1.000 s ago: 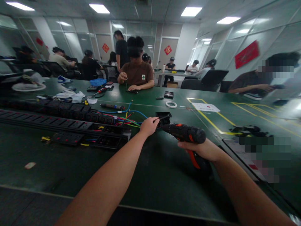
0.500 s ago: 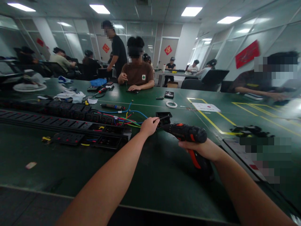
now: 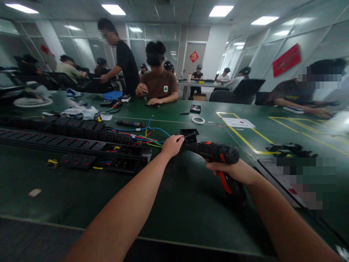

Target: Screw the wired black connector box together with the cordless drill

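Note:
My right hand [image 3: 238, 171] grips the handle of a black and orange cordless drill [image 3: 215, 151], whose tip points left. That tip meets a small black plastic box-shaped part [image 3: 191, 133], close to my left fingers. Closed on the near left side of this part, my left hand [image 3: 172, 146] steadies it on the table; the fingertips are partly hidden. Several coloured wires [image 3: 152, 141] run from the left to the part. They come from a long black power strip [image 3: 54, 140] with rows of sockets. The exact spot under the drill tip is too dark to make out.
The green table [image 3: 174, 203] bears a loose socket panel [image 3: 77, 161], a white tape roll [image 3: 198, 120], a paper sheet [image 3: 239, 122] and a dark cylindrical tool [image 3: 129, 123]. Across the table sits a person in brown [image 3: 156, 85]; another person [image 3: 127, 65] stands behind.
Both my hands, the drill and the black part stay almost in place. In the background, the standing person has shifted left and leans forward; the view has moved very slightly.

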Action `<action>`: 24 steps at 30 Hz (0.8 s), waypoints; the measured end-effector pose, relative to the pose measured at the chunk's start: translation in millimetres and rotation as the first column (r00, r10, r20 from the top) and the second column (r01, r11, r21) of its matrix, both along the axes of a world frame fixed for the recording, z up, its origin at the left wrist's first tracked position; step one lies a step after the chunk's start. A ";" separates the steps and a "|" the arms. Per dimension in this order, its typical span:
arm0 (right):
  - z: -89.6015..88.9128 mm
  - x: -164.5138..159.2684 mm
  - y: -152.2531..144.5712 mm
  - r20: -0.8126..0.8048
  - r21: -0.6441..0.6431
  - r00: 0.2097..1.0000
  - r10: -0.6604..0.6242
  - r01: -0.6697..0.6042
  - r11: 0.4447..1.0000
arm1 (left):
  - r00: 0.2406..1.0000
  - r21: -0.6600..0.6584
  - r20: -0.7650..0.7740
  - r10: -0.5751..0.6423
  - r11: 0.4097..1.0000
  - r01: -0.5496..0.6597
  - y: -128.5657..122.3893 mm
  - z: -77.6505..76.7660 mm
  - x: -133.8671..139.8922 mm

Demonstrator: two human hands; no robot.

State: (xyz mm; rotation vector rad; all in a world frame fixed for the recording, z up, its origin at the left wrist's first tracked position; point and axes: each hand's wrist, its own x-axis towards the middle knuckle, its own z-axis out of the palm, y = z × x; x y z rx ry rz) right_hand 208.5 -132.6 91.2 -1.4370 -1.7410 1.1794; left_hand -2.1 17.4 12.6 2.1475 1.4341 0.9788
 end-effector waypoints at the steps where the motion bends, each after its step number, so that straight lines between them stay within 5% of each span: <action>1: -0.1 -0.1 0.1 -0.002 0.003 1.000 0.003 -0.003 1.000 | 1.000 -0.002 -0.002 0.003 1.000 -0.003 0.3 -0.2 0.2; 24: -1.2 2.7 0.6 0.065 0.030 0.998 -0.028 0.026 0.999 | 1.000 0.003 0.010 -0.003 1.000 0.003 0.9 -1.6 0.6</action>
